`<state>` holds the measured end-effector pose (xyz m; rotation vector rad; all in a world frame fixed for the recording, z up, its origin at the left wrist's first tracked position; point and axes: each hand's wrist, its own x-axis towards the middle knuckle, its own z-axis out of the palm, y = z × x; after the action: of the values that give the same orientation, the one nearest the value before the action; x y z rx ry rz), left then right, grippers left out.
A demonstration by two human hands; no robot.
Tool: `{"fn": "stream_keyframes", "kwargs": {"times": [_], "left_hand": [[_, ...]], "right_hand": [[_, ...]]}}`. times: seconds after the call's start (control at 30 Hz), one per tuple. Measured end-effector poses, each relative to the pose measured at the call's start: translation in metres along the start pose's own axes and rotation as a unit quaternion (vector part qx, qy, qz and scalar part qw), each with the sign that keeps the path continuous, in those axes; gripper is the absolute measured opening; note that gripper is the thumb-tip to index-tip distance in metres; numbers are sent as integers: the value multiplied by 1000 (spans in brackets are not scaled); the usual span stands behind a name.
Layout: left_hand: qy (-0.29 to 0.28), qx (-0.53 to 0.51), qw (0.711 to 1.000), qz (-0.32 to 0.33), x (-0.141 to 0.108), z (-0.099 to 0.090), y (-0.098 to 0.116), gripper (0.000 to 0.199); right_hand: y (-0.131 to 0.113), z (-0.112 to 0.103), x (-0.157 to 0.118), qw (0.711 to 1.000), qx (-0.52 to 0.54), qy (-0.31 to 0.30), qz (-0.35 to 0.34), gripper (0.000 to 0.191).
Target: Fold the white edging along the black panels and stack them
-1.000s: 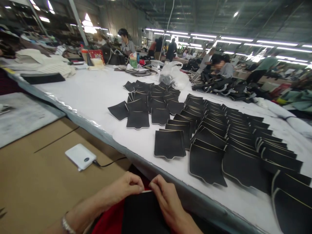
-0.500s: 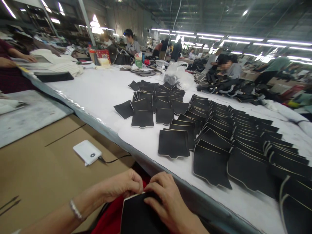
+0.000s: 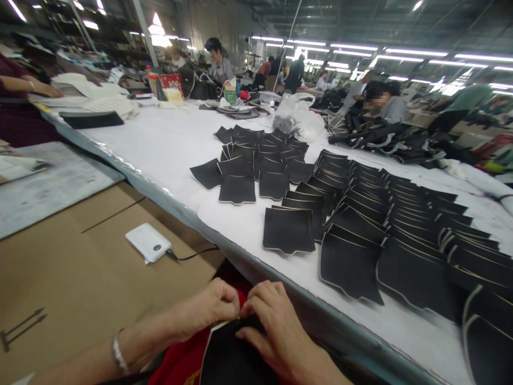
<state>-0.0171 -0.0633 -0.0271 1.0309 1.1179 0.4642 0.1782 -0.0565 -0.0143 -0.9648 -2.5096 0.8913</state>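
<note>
Low in the view, a black panel with a pale edge (image 3: pixel 236 355) lies over my lap, its lower part cut off by the frame. My right hand (image 3: pixel 272 321) grips its top edge, thumb on the near face and fingers curled over. Pinched fingers of my left hand (image 3: pixel 220 305) meet the same edge at its left corner, close to the right fingertips. Whatever lies between those fingertips is too small to make out. Similar black panels (image 3: pixel 287 230) lie in overlapping rows on the white table (image 3: pixel 168 149) beyond my hands.
A white box-shaped device (image 3: pixel 147 242) with a black cable rests on brown cardboard (image 3: pixel 80 278) to the left. The table's edge (image 3: pixel 256 267) runs diagonally just past my hands. Farther back are a plastic bag (image 3: pixel 298 115), dark bags (image 3: pixel 385 139) and several people at work.
Both hands stay at the panel's top edge, with only slight finger movement. The panel's visible corner has shifted slightly right and down. The whole scene is shifted a little by head motion.
</note>
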Motion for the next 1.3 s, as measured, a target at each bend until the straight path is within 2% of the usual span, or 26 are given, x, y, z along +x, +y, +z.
{"fn": "stream_keyframes", "kwargs": {"times": [0.2,0.43,0.63,0.83,1.03,1.17,1.3], "left_hand": [[-13,70,997,5,0,3,-4,11],[-3,104,994,30,0,2,0,12],[18,187,982,8,2,5,-6,11],[12,158,987,32,0,2,1,13],[11,208,978,18,7,1,-13,12],[11,232,972,15,15,-9,-21,9],[-36,216,976,2,16,-16,-20,11]], "right_hand": [[6,4,-1,999,0,-27,-32,19],[17,7,-2,996,8,3,-86,17],[14,13,-2,996,4,-29,-85,12],[18,4,2,996,-2,-32,-87,13],[9,3,1,994,16,-80,-73,11],[0,7,-8,992,7,-73,-98,15],[-5,2,-16,990,22,-52,-128,19]]}}
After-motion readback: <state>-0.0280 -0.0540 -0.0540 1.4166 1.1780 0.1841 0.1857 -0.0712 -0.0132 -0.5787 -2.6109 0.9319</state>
